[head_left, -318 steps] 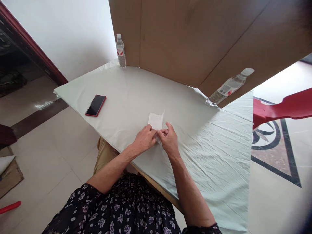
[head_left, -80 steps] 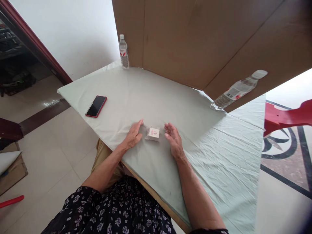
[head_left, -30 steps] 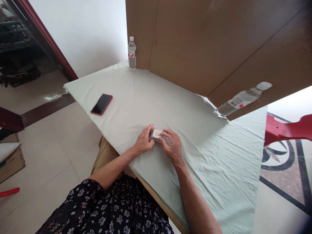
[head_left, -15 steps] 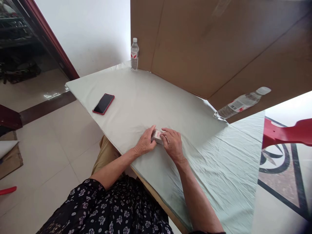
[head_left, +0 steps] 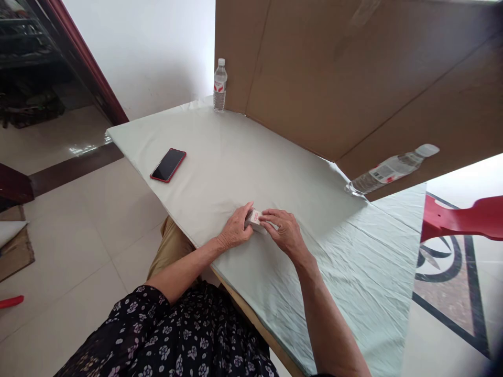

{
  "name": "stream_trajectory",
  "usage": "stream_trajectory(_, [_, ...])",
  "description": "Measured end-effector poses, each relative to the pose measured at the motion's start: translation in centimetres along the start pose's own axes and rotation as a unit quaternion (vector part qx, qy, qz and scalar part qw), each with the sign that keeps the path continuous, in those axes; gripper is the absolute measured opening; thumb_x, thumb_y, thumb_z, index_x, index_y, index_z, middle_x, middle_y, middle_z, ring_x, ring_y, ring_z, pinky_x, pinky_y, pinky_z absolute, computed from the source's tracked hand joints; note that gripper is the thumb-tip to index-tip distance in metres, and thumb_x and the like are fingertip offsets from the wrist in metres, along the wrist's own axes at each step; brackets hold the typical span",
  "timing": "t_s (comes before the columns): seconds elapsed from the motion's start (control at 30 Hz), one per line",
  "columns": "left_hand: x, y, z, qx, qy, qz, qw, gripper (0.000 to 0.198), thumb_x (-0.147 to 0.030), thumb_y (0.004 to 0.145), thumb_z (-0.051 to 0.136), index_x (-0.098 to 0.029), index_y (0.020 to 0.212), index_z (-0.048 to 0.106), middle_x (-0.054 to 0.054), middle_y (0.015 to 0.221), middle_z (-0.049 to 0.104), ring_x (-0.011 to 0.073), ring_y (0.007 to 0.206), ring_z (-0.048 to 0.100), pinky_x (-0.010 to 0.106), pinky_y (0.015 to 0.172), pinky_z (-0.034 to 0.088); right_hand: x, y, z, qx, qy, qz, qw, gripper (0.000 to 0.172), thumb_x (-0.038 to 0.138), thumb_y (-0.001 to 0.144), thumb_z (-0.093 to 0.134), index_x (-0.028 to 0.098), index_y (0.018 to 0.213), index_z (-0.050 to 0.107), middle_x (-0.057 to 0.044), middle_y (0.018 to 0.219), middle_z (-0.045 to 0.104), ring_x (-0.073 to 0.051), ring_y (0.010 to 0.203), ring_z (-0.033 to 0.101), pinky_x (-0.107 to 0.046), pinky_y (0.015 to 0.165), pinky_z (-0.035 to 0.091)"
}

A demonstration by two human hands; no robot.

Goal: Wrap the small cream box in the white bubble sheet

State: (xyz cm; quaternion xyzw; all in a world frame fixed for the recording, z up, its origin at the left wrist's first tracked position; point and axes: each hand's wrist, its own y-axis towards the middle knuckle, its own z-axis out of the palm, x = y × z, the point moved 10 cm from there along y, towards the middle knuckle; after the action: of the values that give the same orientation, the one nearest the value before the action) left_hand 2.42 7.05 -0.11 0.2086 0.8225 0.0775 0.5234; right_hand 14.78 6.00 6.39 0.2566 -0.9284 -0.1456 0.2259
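Observation:
A small white box (head_left: 255,218) with red print on its top sits low over the cloth-covered table (head_left: 243,162). My left hand (head_left: 237,228) is closed round the box's left end, thumb on the near side and fingers on the far side. At the right end, the fingertips and thumb of my right hand (head_left: 285,230) pinch the box's edge. My fingers partly cover both ends, so I cannot tell whether the box is open.
A phone with a red case (head_left: 168,165) lies left on the table. One water bottle (head_left: 220,86) stands at the back; another bottle (head_left: 393,170) is at the right, by the brown cardboard panel (head_left: 314,78). A red plastic seat (head_left: 463,217) is beyond the right edge.
My right hand has turned and drawn slightly right, its fingers now straighter at the box's right end. My left hand keeps its hold. The view has shifted slightly.

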Motion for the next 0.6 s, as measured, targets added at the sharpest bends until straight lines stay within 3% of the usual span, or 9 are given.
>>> stream_trajectory(0.27, [0.2,0.1,0.0,0.004,-0.001,-0.009,1.000,0.079,-0.011,0.072,0.054,-0.016,0.150,0.037,0.015,0.136,0.060,0.0275,0.126,0.057,0.048,0.112,0.046,1.5,0.9,0.6,0.025,-0.095,-0.048,0.994,0.024,0.021,0.097,0.052,0.025,0.089,0.075,-0.005,0.098,0.078,-0.021,0.087,0.066,-0.038,0.081,0.039])
stream_trajectory(0.43, [0.2,0.1,0.0,0.005,-0.002,-0.010,1.000,0.079,-0.011,0.073,0.054,-0.015,0.150,0.037,0.015,0.134,0.060,0.0279,0.124,0.058,0.049,0.111,0.046,1.3,1.4,0.5,-0.019,-0.104,-0.025,0.994,0.022,0.019,0.096,0.050,0.022,0.083,0.068,-0.007,0.093,0.076,-0.022,0.082,0.063,-0.036,0.077,0.037])
stream_trajectory(0.6, [0.0,0.1,-0.2,-0.001,-0.017,-0.008,1.000,0.081,-0.011,0.070,0.056,-0.014,0.149,0.038,0.016,0.133,0.060,0.0278,0.123,0.058,0.048,0.111,0.046,0.6,1.5,0.2,-0.025,-0.072,0.003,0.997,0.016,0.017,0.092,0.051,0.022,0.082,0.062,-0.005,0.089,0.074,-0.021,0.082,0.064,-0.035,0.076,0.038])
